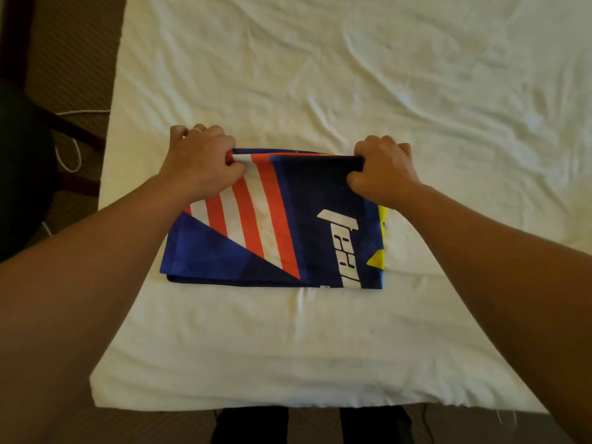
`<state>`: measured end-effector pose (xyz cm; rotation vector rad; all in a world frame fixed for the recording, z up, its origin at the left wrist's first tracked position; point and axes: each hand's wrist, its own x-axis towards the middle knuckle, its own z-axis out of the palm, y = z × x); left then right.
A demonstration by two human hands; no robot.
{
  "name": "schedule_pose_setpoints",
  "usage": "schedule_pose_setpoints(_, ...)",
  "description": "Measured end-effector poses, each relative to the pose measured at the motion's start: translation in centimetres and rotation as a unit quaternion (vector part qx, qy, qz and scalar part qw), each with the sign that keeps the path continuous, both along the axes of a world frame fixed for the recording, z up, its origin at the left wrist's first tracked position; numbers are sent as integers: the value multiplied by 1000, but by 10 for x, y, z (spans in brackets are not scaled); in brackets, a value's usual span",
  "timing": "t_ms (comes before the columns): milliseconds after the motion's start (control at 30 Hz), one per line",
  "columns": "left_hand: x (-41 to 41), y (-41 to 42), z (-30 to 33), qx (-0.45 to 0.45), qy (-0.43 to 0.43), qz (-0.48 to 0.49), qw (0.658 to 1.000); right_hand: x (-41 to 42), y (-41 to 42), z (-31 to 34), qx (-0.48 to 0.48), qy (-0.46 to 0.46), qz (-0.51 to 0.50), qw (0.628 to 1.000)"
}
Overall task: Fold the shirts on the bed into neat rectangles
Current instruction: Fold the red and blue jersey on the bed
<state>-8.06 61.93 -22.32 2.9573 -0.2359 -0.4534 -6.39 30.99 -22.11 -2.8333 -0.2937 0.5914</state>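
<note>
Lying flat near the middle of the bed (320, 75), the shirt (307, 232) we are folding is already a rough rectangle, wider than it is deep, with its layers stacked along the near edge. It is dark blue, with red and white diagonal stripes across its left half, large white lettering toward the right, and a strip of yellow showing at the right edge. We hold it at its two far corners. Our left hand (201, 161) has its grip closed on the far left corner, fingers curled over the folded edge and the thumb pressing the striped cloth from the near side. Our right hand (381, 173) has its grip closed on the far right corner in the same manner, knuckles up, the dark fabric bunched between fingers and thumb. Between the two hands the far edge runs nearly straight and looks slightly raised off the sheet. Both bare forearms reach in from the lower corners of the view. The bed is covered by a wrinkled white sheet, and its near edge sits just in front of us. Beyond its left side we see brown carpet (73, 59), a thin white cord (69, 155) looping on the floor, and a dark rounded chair (22, 174).
</note>
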Motion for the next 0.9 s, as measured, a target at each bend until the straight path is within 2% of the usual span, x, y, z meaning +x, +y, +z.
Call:
schedule_pose_setpoints(133, 1, 3, 52, -73, -57, 17, 996, 9, -4, 53, 89, -30, -31, 995)
schedule_pose_setpoints(300, 7, 8, 129, -83, -204, -8, 975, 28, -10, 117, 189, -160, -50, 968)
schedule_pose_setpoints(400, 1, 9, 151, -84, -246, -17, 966, 30, -13, 137, 204, -212, -20, 956)
schedule_pose_setpoints(500, -16, 10, 145, -48, -266, -35, 962, 22, -19, 131, 172, -246, 25, 954)
schedule_pose_setpoints(700, -94, -1, 74, 10, -211, -101, 972, -51, -40, 58, 41, -224, 127, 965)
schedule_pose_setpoints(800, -155, -8, 30, 26, -126, -147, 981, -112, -53, 20, -4, -168, 172, 971)
schedule_pose_setpoints(900, -209, -16, 5, -7, -47, -178, 983, -168, -67, -1, -18, -102, 210, 972)
